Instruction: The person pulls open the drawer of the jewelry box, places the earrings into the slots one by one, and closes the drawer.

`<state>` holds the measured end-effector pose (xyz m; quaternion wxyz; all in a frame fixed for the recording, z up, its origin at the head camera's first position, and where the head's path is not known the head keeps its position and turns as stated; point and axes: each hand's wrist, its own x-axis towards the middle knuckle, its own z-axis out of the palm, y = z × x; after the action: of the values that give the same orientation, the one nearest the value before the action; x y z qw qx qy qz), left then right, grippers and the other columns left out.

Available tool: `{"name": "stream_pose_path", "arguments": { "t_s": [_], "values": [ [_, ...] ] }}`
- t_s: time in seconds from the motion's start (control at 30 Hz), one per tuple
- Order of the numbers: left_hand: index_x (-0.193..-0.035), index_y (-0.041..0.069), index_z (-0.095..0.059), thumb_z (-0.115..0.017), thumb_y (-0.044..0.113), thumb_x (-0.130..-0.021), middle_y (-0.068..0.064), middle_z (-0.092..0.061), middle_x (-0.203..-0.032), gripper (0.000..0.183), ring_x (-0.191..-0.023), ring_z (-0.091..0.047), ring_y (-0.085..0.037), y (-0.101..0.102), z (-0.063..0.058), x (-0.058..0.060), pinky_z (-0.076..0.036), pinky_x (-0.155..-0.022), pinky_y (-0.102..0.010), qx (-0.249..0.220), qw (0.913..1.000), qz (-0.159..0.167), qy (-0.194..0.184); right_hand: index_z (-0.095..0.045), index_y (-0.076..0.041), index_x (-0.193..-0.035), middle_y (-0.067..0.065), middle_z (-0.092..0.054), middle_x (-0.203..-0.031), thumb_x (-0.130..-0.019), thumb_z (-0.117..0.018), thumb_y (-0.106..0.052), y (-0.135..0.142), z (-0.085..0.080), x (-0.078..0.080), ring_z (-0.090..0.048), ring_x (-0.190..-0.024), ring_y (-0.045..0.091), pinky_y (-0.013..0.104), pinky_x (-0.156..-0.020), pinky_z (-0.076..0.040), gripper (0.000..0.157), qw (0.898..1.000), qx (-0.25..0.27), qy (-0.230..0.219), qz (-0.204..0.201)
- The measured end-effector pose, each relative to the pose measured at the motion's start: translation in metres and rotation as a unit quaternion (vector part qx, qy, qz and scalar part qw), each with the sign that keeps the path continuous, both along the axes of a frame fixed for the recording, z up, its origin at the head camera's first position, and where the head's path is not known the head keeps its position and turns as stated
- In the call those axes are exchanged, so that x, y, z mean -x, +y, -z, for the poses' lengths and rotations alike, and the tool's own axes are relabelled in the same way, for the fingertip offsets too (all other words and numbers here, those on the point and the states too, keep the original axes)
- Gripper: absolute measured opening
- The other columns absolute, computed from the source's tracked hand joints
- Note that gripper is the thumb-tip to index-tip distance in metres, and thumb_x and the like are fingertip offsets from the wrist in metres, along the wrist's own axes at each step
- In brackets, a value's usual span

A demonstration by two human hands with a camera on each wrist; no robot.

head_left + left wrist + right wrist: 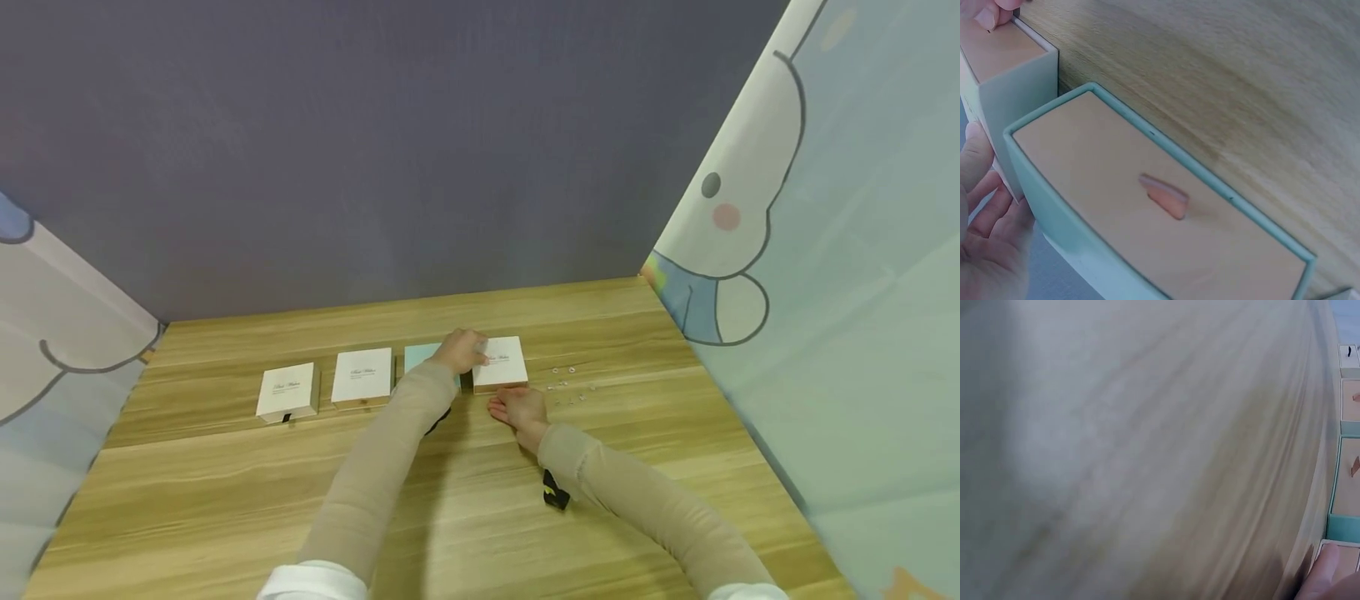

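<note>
The rightmost white drawer box (508, 354) lies flat on the table, script lettering on its lid. My left hand (459, 352) grips it from its left side, with thumb and fingers round the sleeve in the left wrist view. At its front face is my right hand (521, 408). Its fingertips (1005, 7) pinch at the slit in the tan drawer front, where the pull tab is hidden by them. Beside it on the left stands a teal drawer box (1116, 159) with a folded tan tab (1169, 197), partly covered by my left hand in the head view.
Two more white boxes, a larger one (363, 375) and a smaller one (288, 392) with a black tab, line up to the left. Several tiny shiny pieces (565, 383) lie right of the gripped box. A dark wall (420, 167) rises behind the wooden table (247, 492).
</note>
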<state>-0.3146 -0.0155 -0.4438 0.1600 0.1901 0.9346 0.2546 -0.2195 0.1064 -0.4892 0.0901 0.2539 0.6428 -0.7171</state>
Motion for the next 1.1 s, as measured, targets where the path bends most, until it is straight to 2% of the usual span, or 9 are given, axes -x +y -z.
{"name": "stream_pose_path", "arguments": {
  "t_s": [0.43, 0.57, 0.8, 1.1],
  "values": [
    [-0.131, 0.007, -0.051, -0.066, 0.018, -0.085, -0.010, -0.049, -0.135, 0.049, -0.126, -0.044, -0.029, -0.002, -0.001, 0.001, -0.037, -0.105, -0.040, 0.002, 0.9999, -0.012, -0.006, -0.061, 0.012, -0.102, 0.019, -0.068, -0.088, -0.086, -0.060, 0.001, -0.002, 0.007, -0.003, -0.067, -0.069, 0.015, 0.027, -0.069, -0.057, 0.020, 0.999, 0.007, 0.038, 0.030],
    [-0.130, 0.007, -0.052, -0.066, 0.018, -0.085, -0.010, -0.051, -0.134, 0.049, -0.125, -0.045, -0.029, 0.000, 0.000, 0.001, -0.039, -0.104, -0.040, 0.004, 1.0000, -0.009, 0.001, -0.061, 0.012, -0.103, 0.016, -0.068, -0.082, -0.087, -0.059, -0.001, -0.003, 0.005, -0.004, -0.067, -0.068, 0.014, 0.025, -0.067, -0.057, 0.021, 0.999, -0.001, 0.039, 0.029],
    [-0.128, 0.007, -0.054, -0.068, 0.017, -0.083, -0.010, -0.050, -0.134, 0.048, -0.124, -0.046, -0.029, 0.001, -0.001, 0.001, -0.040, -0.103, -0.039, 0.009, 0.9997, -0.023, 0.001, -0.060, 0.014, -0.100, 0.011, -0.068, -0.070, -0.086, -0.059, 0.001, -0.003, 0.007, -0.005, -0.066, -0.062, 0.013, 0.025, -0.062, -0.057, 0.019, 0.999, -0.011, 0.043, 0.022],
    [-0.127, 0.010, -0.055, -0.068, 0.017, -0.083, -0.009, -0.052, -0.132, 0.047, -0.122, -0.047, -0.028, 0.002, 0.000, 0.002, -0.042, -0.101, -0.039, 0.005, 0.9993, -0.038, -0.004, -0.059, 0.015, -0.102, 0.017, -0.069, -0.077, -0.087, -0.058, 0.000, -0.002, 0.008, -0.004, -0.067, -0.065, 0.015, 0.026, -0.065, -0.057, 0.021, 0.999, -0.011, 0.038, 0.021]
  ]
}}
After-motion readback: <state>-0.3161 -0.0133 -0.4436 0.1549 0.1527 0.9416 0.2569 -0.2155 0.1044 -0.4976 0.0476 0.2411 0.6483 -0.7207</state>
